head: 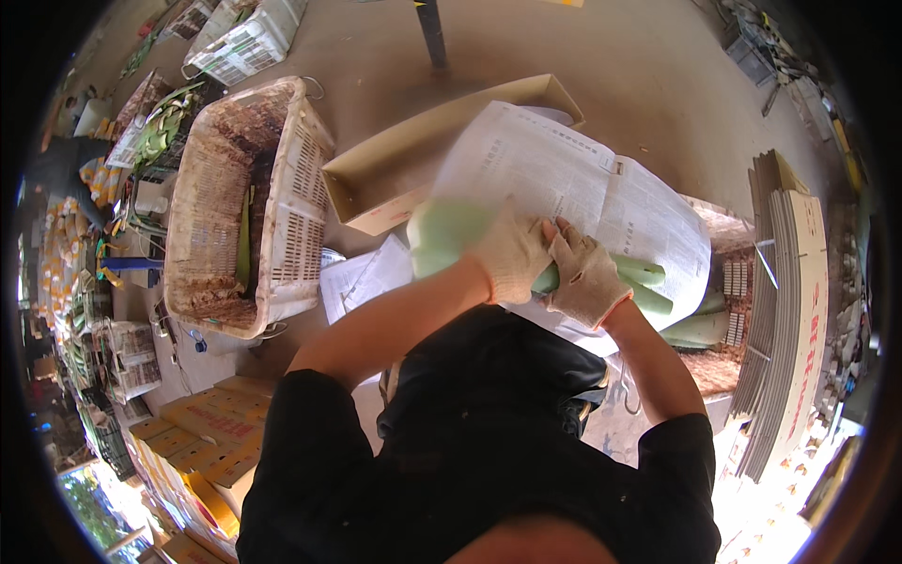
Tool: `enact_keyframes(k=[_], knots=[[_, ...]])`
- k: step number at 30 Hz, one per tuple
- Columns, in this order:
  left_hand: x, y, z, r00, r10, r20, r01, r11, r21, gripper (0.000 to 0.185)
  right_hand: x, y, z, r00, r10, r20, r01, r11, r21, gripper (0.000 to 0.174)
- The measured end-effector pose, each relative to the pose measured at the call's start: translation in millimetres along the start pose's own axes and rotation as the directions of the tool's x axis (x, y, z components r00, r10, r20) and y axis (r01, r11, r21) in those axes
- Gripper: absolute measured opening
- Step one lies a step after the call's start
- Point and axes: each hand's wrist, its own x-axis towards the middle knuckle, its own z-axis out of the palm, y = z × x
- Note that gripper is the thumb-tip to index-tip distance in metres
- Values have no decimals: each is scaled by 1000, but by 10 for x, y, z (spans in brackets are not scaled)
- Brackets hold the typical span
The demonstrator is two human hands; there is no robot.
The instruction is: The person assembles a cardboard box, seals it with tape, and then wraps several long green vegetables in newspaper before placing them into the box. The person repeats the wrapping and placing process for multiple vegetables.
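Thick, pale green vegetable stalks [451,236] lie against a large printed paper sheet [557,173] in front of my body. My left hand [513,257], in a pale knitted glove, grips the stalks from the left. Beside it, my right hand [588,271] is closed over them, in a glove that leaves some fingertips bare. The two hands nearly touch at the fingertips. Stalk ends [641,296] stick out to the right of my right hand. Both palms and part of the bundle are hidden.
A long open cardboard box [387,180] stands behind the paper. To the left is a dirty white plastic crate [282,240] with a green leaf inside. More stalks [697,328] lie in a crate at right, beside stacked flat cartons [782,317]. Closed cartons [211,430] sit lower left.
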Motion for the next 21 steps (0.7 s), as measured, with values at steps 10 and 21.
enact_keyframes(k=[10,21], knots=[[-1123,-1064,312,507,-831,230,413,0,-911,35,385,338,-30,948,-298,110,293,954,60,81],[-1064,-1417,1102,758,-508,408,245,-358,-901,30,477,162,42,939,-190,286,235,963,-132,86]])
